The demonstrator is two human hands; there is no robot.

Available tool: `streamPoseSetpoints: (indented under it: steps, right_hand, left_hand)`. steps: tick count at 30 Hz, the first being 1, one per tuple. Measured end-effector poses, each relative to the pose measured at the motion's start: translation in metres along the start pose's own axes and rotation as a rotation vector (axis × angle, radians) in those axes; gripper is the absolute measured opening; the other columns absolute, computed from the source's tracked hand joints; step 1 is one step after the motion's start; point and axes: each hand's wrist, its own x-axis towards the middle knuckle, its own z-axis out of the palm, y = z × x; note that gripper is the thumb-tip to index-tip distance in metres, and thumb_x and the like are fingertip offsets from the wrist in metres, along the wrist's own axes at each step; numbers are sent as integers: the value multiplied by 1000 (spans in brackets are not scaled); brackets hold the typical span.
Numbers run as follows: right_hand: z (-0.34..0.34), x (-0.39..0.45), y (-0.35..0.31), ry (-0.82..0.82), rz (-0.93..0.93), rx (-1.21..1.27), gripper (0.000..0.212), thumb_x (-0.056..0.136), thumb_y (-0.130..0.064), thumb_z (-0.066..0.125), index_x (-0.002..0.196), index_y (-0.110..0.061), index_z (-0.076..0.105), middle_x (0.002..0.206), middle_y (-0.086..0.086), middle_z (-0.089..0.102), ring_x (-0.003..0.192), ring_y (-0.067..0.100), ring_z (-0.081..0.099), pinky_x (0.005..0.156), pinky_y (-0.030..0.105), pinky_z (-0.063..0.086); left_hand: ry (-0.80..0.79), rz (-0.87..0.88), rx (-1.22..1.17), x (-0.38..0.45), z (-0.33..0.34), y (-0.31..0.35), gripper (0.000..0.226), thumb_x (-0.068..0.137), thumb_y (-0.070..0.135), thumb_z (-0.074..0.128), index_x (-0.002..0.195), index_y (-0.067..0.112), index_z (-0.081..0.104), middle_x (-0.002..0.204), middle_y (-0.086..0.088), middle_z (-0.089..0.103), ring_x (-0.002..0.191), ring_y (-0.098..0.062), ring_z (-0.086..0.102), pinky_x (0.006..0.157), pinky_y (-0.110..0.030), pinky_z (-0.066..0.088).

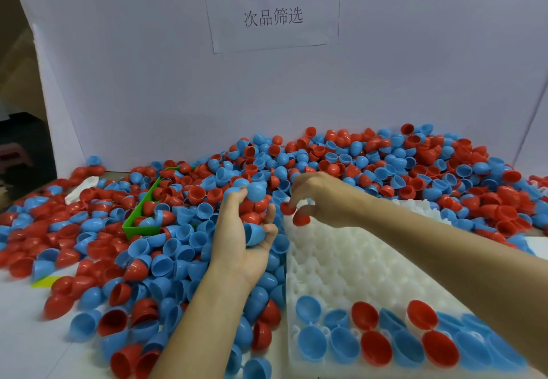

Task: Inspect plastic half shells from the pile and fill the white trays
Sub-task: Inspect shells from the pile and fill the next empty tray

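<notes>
A big pile of red and blue plastic half shells (370,165) covers the table against the back wall. My left hand (240,230), palm up over the pile, cradles several shells: a blue one (255,190) at the fingertips, a red one and another blue one (253,234) in the palm. My right hand (318,198) hangs over the far end of the white tray (341,260) and pinches a red shell (301,218) at its fingertips. The tray's two nearest rows hold blue and red shells (373,346), open side up.
A green bin (135,224) lies half buried in shells left of my left hand. A white board with a printed paper sign (271,2) closes off the back. A second white tray edge (536,245) shows at the right. Bare table lies front left.
</notes>
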Motion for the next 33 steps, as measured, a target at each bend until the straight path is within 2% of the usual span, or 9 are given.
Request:
streamPoseSetpoints:
  steps: [5, 9, 14, 18, 22, 24, 26, 29, 33]
  right_hand:
    - [-36, -41, 27, 68, 137, 44, 7, 89, -12, 73, 95, -14, 76, 97, -8, 64, 87, 9, 62, 69, 18, 52]
    - [-65, -103, 51, -30, 277, -32, 17, 93, -11, 66, 101, -22, 76, 93, -19, 62, 81, 1, 60, 64, 10, 48]
    - [-84, -178, 66, -180, 432, -81, 21, 92, -16, 69, 108, -28, 75, 92, -21, 64, 79, 1, 62, 66, 14, 52]
    - [-96, -226, 62, -256, 536, -21, 15, 90, -22, 72, 97, -35, 75, 85, -20, 69, 79, 4, 68, 68, 17, 56]
    - [-104, -249, 52, -327, 554, -34, 25, 89, -24, 73, 84, -47, 64, 85, -24, 64, 81, 3, 64, 73, 19, 57]
    - [-104, -256, 46, -369, 568, -35, 18, 88, -29, 74, 88, -46, 69, 85, -26, 63, 80, 1, 63, 68, 17, 55]
    - [-94, -258, 42, -424, 563, -75, 16, 88, -33, 74, 102, -40, 73, 87, -26, 60, 81, 0, 61, 64, 14, 52]
    - [-74, -261, 38, -477, 561, -114, 23, 87, -34, 74, 111, -35, 72, 95, -21, 60, 84, 4, 60, 75, 22, 57]
    - [-66, -266, 39, -471, 583, -102, 25, 87, -35, 74, 112, -34, 72, 96, -22, 59, 84, 3, 59, 76, 21, 57]
  left_hand:
    - [-15, 10, 17, -1, 1, -3, 16, 90, 23, 66, 104, 15, 64, 102, -9, 66, 71, -17, 68, 40, -17, 40]
    - [-32, 15, 54, -2, 3, -5, 11, 91, 25, 65, 99, 17, 65, 103, -7, 65, 76, -17, 67, 42, -16, 41]
    - [-51, 21, 86, -1, 2, -6, 16, 91, 27, 63, 106, 20, 62, 108, -3, 64, 85, -16, 66, 45, -13, 40]
    - [-51, 30, 118, -2, 2, -10, 14, 91, 28, 64, 103, 22, 63, 112, -2, 66, 89, -14, 67, 46, -12, 41]
    - [-61, 41, 115, -1, 0, -11, 18, 91, 28, 63, 107, 21, 60, 111, -1, 64, 85, -13, 68, 47, -12, 41]
    - [-73, 44, 114, 0, -1, -12, 22, 91, 29, 63, 111, 21, 58, 110, -1, 63, 82, -12, 69, 47, -12, 41]
    - [-73, 49, 120, 0, -1, -12, 25, 91, 29, 63, 114, 22, 57, 112, -1, 63, 81, -12, 69, 47, -12, 41]
    - [-73, 58, 128, 0, -1, -11, 24, 91, 29, 63, 113, 22, 57, 114, -1, 63, 83, -12, 69, 48, -12, 41]
    - [-82, 54, 126, -1, -1, -12, 24, 92, 29, 62, 115, 22, 57, 113, -1, 63, 84, -13, 68, 47, -12, 42]
